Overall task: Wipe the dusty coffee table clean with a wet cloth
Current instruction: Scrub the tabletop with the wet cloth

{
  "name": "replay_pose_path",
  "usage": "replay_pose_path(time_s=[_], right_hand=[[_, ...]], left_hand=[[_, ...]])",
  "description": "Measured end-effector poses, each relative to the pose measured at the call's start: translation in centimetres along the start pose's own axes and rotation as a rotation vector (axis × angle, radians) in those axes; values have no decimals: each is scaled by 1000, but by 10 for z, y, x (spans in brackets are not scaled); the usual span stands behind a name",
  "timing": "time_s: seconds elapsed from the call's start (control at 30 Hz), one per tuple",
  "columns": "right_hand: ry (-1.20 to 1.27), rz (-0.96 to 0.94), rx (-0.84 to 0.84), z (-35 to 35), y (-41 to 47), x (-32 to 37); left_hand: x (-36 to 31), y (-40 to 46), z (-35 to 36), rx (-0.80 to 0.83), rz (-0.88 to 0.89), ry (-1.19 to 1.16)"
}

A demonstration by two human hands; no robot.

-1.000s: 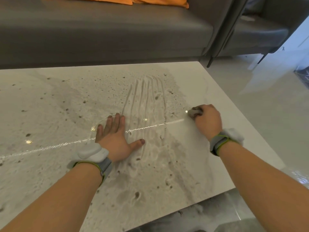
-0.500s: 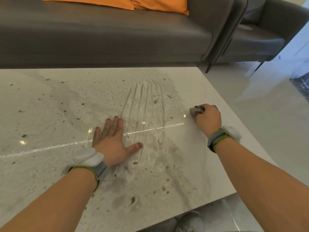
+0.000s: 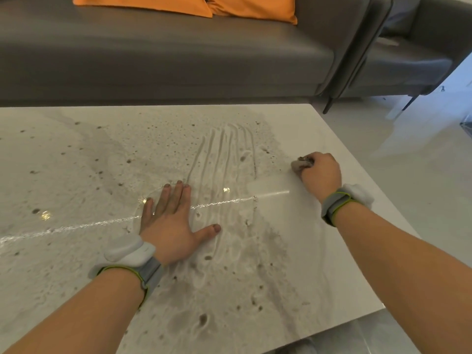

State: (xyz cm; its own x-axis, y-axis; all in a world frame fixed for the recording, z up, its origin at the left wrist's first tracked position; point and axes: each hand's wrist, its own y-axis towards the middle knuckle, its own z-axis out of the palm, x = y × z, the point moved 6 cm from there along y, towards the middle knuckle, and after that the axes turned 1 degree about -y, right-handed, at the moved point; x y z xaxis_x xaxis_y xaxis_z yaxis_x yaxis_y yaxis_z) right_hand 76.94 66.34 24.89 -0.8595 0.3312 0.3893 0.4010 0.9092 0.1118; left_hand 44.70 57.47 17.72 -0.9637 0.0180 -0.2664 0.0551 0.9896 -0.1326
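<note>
While the left hand (image 3: 169, 226) stays flat on the table (image 3: 319, 264), fingers straight and spread, gripping nothing, the right hand (image 3: 320, 173) has barely shifted over the last second — fist curled tight around the cloth (image 3: 298, 163), pressed down near the table's right edge. So no new ground cleared: the clean strip sits only on the right, and the dust (image 3: 224, 264) with its finger-drawn grooves still covers the middle and left. Only a balled grey nub of cloth pokes out leftward from the fist; wadded like that, its long axis can't be told.
</note>
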Motion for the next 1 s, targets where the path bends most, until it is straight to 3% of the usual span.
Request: replay_pose_path(time_s=[0.1,0.2,0.27,0.3,0.37,0.43,0.5,0.6,0.73,0.87,1.0], right_hand=[[77,-230,51,16,-25,30],[216,-539,306,32,-64,64],[343,-463,363,24,-66,55],[385,-377,303,15,-58,42],[267,-236,114,-4,-42,11],[57,-162,44,-13,-40,-10],[80,-220,146,-7,-52,-7],[349,-257,422,7,-66,17],[564,-42,270,-3,-28,21],[381,45,46,-12,11,12],[72,6,12,4,21,20]], left_hand=[[0,0,-1,-1,0,-5],[0,0,-1,3,-1,-7],[0,-1,-2,5,2,-13],[-1,-1,-2,6,5,-12],[0,-1,-1,8,7,-16],[0,-1,0,11,9,-20],[0,0,0,7,14,-24],[0,-1,1,9,12,-28],[1,2,0,-1,13,-29],[0,-1,1,-29,9,-36],[1,-1,1,-55,8,-47]])
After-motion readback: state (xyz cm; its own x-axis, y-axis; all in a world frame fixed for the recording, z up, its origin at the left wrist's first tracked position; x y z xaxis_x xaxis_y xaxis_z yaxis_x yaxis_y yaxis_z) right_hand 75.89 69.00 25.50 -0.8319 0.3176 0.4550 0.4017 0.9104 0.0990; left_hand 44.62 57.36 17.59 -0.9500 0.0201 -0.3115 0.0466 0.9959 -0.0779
